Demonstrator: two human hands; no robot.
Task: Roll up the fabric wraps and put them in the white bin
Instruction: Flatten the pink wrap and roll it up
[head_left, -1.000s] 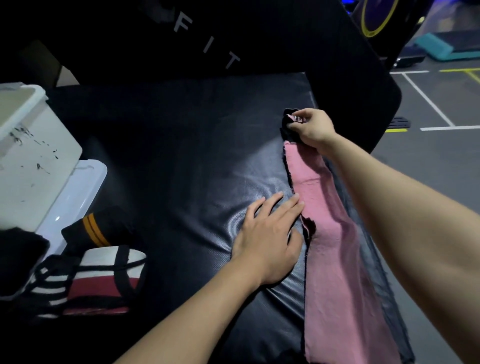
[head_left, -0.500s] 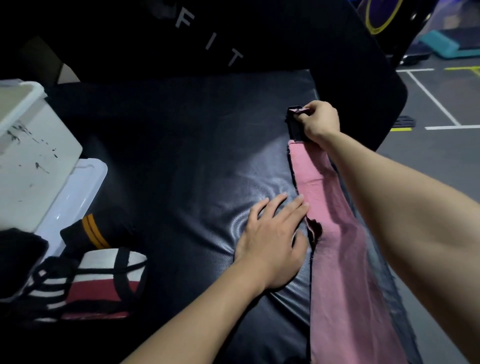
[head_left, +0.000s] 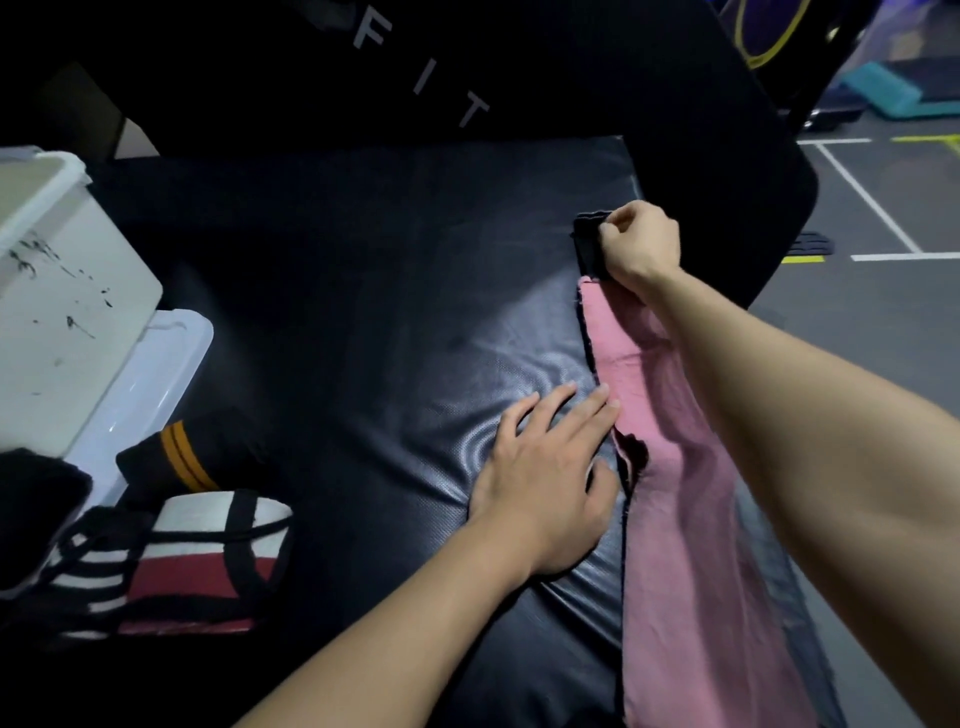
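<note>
A long pink fabric wrap with a black edge lies stretched along the right side of the black padded mat. At its far end my right hand grips the wrap's black end piece. My left hand lies flat on the mat, fingers straight, fingertips touching the wrap's left edge at mid length. The white bin stands at the left edge. Beside it lie a black wrap with orange stripes and a white, red and black striped wrap.
A clear plastic lid lies under the bin's right side. A black upright pad with white letters rises behind the mat. Grey floor with white and yellow lines lies to the right, past the mat's edge.
My right hand has curled more tightly over the black end piece at the far end. The left hand has stayed pressed beside the wrap's edge.
</note>
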